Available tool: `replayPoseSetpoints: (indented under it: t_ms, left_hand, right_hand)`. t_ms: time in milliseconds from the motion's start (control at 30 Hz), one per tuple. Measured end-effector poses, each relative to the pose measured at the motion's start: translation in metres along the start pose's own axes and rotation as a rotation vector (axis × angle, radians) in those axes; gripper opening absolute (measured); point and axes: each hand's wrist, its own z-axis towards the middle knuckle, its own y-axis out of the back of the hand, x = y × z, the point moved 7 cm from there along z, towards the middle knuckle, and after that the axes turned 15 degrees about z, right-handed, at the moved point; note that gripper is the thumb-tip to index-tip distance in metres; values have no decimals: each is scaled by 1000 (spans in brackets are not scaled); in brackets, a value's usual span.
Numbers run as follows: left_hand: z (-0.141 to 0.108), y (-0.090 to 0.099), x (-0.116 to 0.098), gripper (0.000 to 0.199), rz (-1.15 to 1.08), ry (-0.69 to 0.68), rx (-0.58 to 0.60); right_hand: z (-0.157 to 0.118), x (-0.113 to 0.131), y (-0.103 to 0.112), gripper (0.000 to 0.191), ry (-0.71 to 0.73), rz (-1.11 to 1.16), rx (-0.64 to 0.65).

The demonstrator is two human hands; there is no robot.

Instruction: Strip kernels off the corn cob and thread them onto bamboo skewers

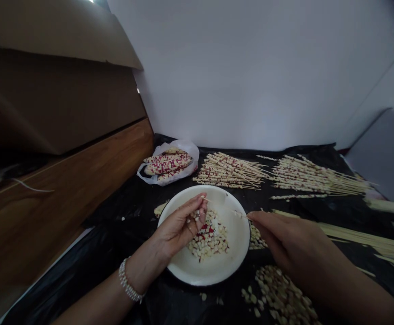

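My left hand, with a beaded bracelet at the wrist, is over a white bowl. A small pale corn kernel shows between its thumb and fingertip, and its other fingers curl inward. Loose corn kernels, pale with some red ones, lie in the bowl below. At the bowl's right rim, my right hand is closed on a thin skewer. Several kernels are threaded near the skewer's tip, which points toward my left hand, apart from it.
Behind the bowl lie two piles of kernel-threaded skewers and a plastic bag of corn cobs. Bare skewers are at right. More loose kernels lie on the black plastic sheet. A cardboard box stands left.
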Motion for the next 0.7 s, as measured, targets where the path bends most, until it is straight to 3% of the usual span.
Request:
replayPoseSetpoints:
  t_ms: [433,700]
  left_hand:
    - [-1,3,-4,15,62,-75,-66]
    - [-4,-1,0,13,64,2,10]
  right_hand:
    - [-5,5,1,29,6,-91,-9]
    - [-7,6,-1,27,-42,-32,10]
